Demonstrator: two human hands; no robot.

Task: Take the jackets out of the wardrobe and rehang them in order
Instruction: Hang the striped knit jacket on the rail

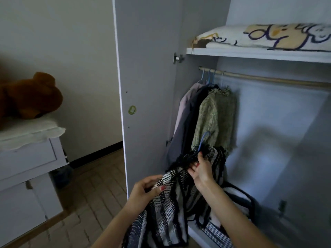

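A black-and-white woven jacket (pixel 168 208) with black fringe hangs in front of me on a blue hanger (pixel 203 141), low before the open wardrobe. My right hand (pixel 200 170) grips its collar at the hanger's base. My left hand (pixel 146 187) pinches the jacket's front edge lower left. On the wooden rail (pixel 268 79), at its left end, hang three jackets: a pale pink one (pixel 184 108), a dark grey one (pixel 189 122) and a green tweed one (pixel 216 115).
The open wardrobe door (pixel 148 77) stands to the left. A shelf (pixel 250 52) above the rail holds folded bedding (pixel 268 36). More garments and a bag (pixel 232 208) lie on the wardrobe floor. A white dresser (pixel 26 167) with a brown teddy bear (pixel 30 97) stands far left.
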